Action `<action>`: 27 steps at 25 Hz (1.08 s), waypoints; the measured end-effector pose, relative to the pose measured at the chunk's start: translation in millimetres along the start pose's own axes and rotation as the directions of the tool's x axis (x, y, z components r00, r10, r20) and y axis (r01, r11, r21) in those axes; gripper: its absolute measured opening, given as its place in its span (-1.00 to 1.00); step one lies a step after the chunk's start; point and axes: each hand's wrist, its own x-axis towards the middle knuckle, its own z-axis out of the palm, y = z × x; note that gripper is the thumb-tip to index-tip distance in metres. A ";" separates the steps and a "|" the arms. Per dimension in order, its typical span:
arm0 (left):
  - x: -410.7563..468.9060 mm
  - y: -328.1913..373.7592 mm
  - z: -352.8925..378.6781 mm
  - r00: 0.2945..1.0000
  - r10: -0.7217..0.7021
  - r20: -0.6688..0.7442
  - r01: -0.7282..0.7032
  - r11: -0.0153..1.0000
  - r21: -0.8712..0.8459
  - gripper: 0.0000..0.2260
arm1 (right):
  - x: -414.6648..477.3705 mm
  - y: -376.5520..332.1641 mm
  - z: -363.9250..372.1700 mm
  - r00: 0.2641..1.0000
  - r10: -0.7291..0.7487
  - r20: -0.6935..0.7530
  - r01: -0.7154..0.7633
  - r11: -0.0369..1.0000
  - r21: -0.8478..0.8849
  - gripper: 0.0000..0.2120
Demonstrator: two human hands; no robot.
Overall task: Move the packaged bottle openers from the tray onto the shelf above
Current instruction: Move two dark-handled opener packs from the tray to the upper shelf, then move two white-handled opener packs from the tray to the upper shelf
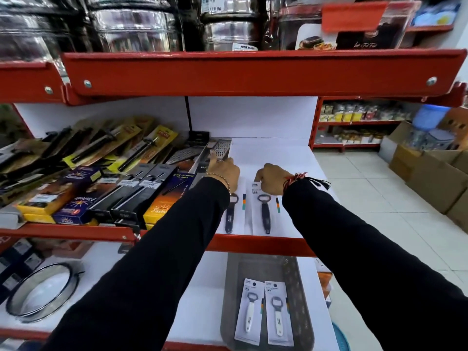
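Note:
Two packaged bottle openers with black handles lie side by side on the white shelf [291, 158]. My left hand [224, 173] rests on the top of the left pack [231, 211]. The top of the right pack [264, 211] is pinched under my right hand [272, 179]. Below, a grey tray [233, 287] on the lower shelf holds two more packs with white-handled openers, a left one [249, 310] and a right one [277, 315], lying flat next to each other.
Boxed knives, graters and peelers [101, 178] crowd the shelf's left half, right beside my left hand. A red shelf lip [253, 72] overhangs above. A round sieve [43, 292] lies at lower left. Cardboard boxes [430, 173] stand on the tiled floor at right.

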 end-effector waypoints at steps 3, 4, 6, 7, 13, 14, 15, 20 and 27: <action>-0.2 4.6 15.9 0.999 0.001 -0.043 0.001 0.999 0.033 -0.68 | 1.8 4.7 7.5 1.000 -0.005 -0.016 0.005 1.000 0.002 -0.62; -1.1 6.5 18.3 0.998 0.000 -0.057 0.002 0.999 0.038 -0.71 | 1.7 4.8 9.8 1.000 0.006 -0.019 -0.006 1.000 0.001 -0.60; -2.1 9.8 22.8 0.999 -0.006 -0.053 0.007 0.999 0.033 -0.70 | 0.7 2.5 15.2 1.000 0.023 -0.003 -0.023 0.999 -0.026 -0.56; -2.5 11.1 25.8 0.999 -0.011 -0.036 0.012 0.999 0.029 -0.69 | 0.2 1.9 18.5 0.999 0.031 0.012 -0.030 0.999 -0.043 -0.54; -21.4 17.5 35.9 0.994 -0.040 -0.106 0.040 0.999 -0.002 -0.66 | -26.3 6.4 30.0 0.997 0.037 -0.068 -0.037 0.999 -0.006 -0.62; -28.4 17.2 31.7 0.982 -0.074 -0.174 0.062 0.995 -0.074 -0.67 | -34.7 5.8 28.1 0.990 0.033 -0.137 -0.030 0.999 0.023 -0.65; -37.3 17.1 27.5 0.959 -0.111 -0.259 0.069 0.983 -0.169 -0.68 | -45.7 3.7 26.3 0.976 0.033 -0.215 -0.023 0.999 0.049 -0.67; -113.5 32.2 14.4 0.820 -0.266 -0.506 -0.044 0.853 -0.520 -0.75 | -129.7 -18.9 30.7 0.832 -0.014 -0.554 0.069 0.995 0.078 -0.70; -211.0 71.2 74.9 0.951 -0.143 -0.275 -0.045 0.815 -0.577 -0.80 | -219.2 -11.3 98.6 0.970 -0.038 -0.241 0.103 0.960 0.262 -0.77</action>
